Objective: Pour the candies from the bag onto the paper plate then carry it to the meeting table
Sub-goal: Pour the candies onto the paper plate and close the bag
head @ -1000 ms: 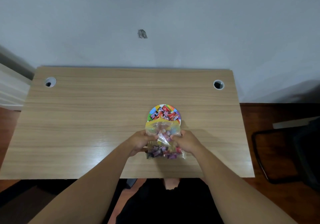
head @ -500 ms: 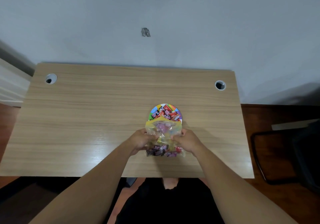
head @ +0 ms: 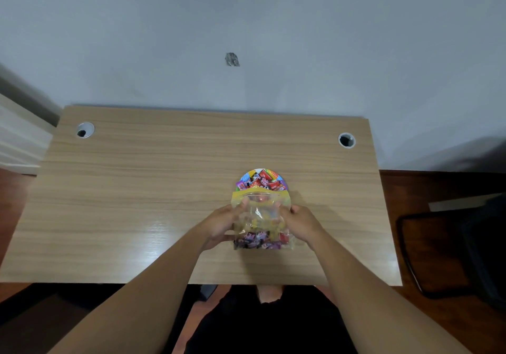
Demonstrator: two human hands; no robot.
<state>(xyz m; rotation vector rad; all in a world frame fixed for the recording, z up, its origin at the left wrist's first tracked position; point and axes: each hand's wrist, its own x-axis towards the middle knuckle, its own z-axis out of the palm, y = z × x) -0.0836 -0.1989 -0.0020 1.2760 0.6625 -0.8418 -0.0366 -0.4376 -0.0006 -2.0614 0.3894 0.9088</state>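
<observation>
A clear zip bag with a yellow top strip is held over the desk, its open mouth facing the plate. My left hand grips its left side and my right hand grips its right side. Wrapped candies lie bunched at the bag's near end. Just beyond the bag sits a colourful paper plate with red and purple candies piled on it. The bag's mouth hides the plate's near half.
The wooden desk stands against a grey wall, with round cable holes at its far left and far right. A dark chair stands on the wooden floor to the right. My legs show below the near desk edge.
The bag has opened out and lies flatter between my hands, and its candies have slid back toward me. My hands stay on its two sides.
</observation>
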